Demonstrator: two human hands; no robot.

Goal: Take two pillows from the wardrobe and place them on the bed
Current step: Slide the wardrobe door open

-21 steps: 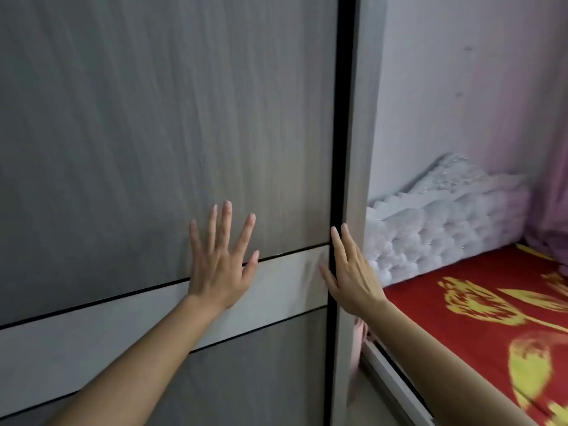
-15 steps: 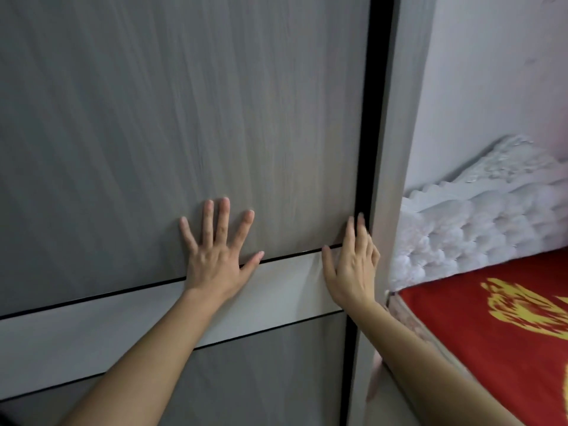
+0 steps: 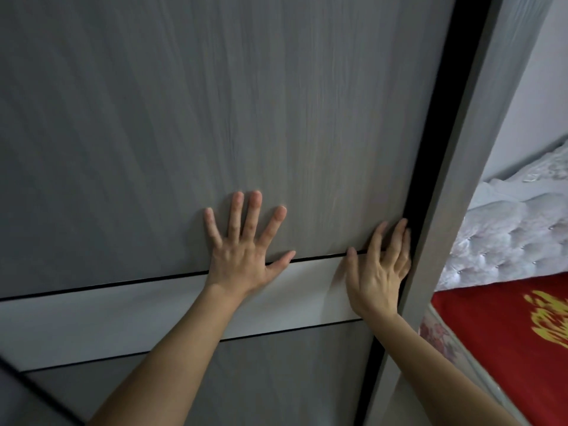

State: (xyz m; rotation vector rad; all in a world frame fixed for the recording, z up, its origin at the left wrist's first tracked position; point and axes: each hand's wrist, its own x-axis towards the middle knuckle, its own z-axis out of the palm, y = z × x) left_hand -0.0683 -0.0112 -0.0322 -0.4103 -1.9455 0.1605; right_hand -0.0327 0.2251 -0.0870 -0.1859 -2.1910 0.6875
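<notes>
A grey wood-grain wardrobe door [image 3: 215, 118] with a pale horizontal band fills most of the view. My left hand [image 3: 242, 250] lies flat on the door with fingers spread. My right hand [image 3: 379, 269] rests flat at the door's right edge, fingertips at the dark gap [image 3: 442, 149] beside the wardrobe side panel [image 3: 479, 149]. The bed [image 3: 507, 333] with a red cover and yellow pattern lies at the lower right. No pillows are visible; the wardrobe's inside is hidden behind the door.
A white tufted headboard [image 3: 516, 229] stands behind the bed against a pale wall [image 3: 541, 103]. The bed's edge sits close to the wardrobe side panel, leaving a narrow space at the lower right.
The dark gap at the door's right edge has widened. Both hands stay flat on the door, the right one now at its edge. The view has shifted left, showing less bed.
</notes>
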